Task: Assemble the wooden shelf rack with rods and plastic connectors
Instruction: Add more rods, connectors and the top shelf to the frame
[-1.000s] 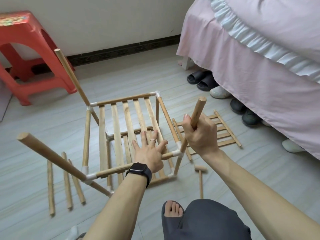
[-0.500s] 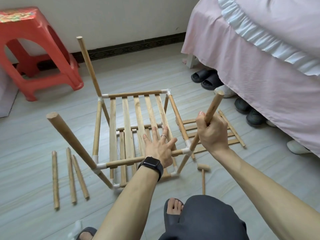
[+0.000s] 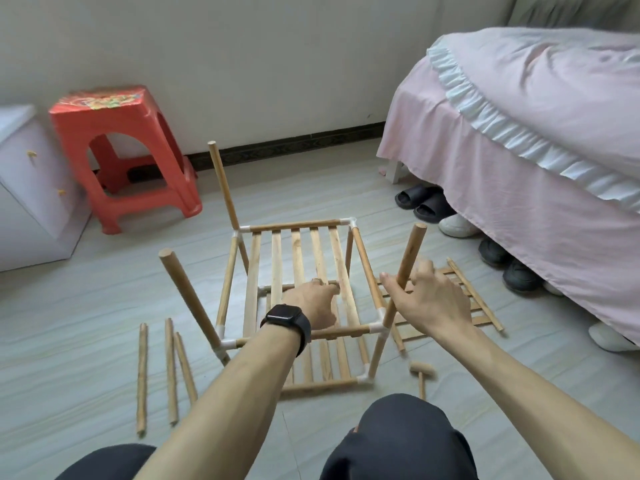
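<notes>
The half-built rack (image 3: 301, 258) stands on the floor in the middle of the frame, with two slatted levels joined by white connectors at the corners. The left hand (image 3: 311, 303) lies on the slats of the upper level with its fingers bent down over them. Whether it grips a slat cannot be told. The right hand (image 3: 429, 299) holds the lower-right rod (image 3: 412, 251) loosely between thumb and fingers, just above its connector (image 3: 375, 329).

The main risk is likely a poorly seated rod. This one tilts toward the right of the frame, and with so light a hold it may sit crooked in the socket, work loose, or strain the plastic if pushed sideways.

The lower-left rod (image 3: 187, 292) leans well out to the left, and the upper-left rod (image 3: 223, 185) tilts too. With the tops splayed like this, the next level would probably not line up.

The upper-right connector (image 3: 351, 223) carries no upright above it yet, so any weight on that side could twist the frame.

Spare rods (image 3: 141, 375) lie at lower left. A small mallet (image 3: 420, 370) lies just beside the rack's lower-right foot, close to the knee, where it could be knocked.
</notes>
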Available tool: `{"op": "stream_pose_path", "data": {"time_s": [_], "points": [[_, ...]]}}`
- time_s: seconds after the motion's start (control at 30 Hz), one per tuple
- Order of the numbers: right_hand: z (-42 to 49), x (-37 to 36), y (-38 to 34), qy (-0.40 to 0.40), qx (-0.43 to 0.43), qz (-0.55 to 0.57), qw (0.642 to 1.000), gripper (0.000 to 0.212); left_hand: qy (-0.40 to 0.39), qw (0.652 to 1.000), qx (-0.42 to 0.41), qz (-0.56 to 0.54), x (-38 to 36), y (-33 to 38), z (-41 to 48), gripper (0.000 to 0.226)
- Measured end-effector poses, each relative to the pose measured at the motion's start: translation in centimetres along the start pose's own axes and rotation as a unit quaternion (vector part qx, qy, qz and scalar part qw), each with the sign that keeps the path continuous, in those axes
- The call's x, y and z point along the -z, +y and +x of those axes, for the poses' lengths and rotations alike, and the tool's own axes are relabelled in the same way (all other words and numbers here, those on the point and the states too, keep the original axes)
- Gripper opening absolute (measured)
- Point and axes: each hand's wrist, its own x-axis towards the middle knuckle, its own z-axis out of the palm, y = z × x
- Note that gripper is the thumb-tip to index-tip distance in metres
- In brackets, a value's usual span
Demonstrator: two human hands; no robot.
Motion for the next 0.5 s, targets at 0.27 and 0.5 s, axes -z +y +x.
{"op": "stream_pose_path", "data": {"time_s": [0.27,0.5], "points": [[-0.7,3.0,-8.3,-0.273,0.083,-0.084,0.955,0.041,0.114,0.993,0.039,0.017,10.3,-5.7,-4.7,0.037],[2.3,1.5,-20.0,-0.139,0.243,-0.031,0.959,0.041,0.176,0.968,0.134,-0.118,15.8,-15.4,-11.4,0.031]]}}
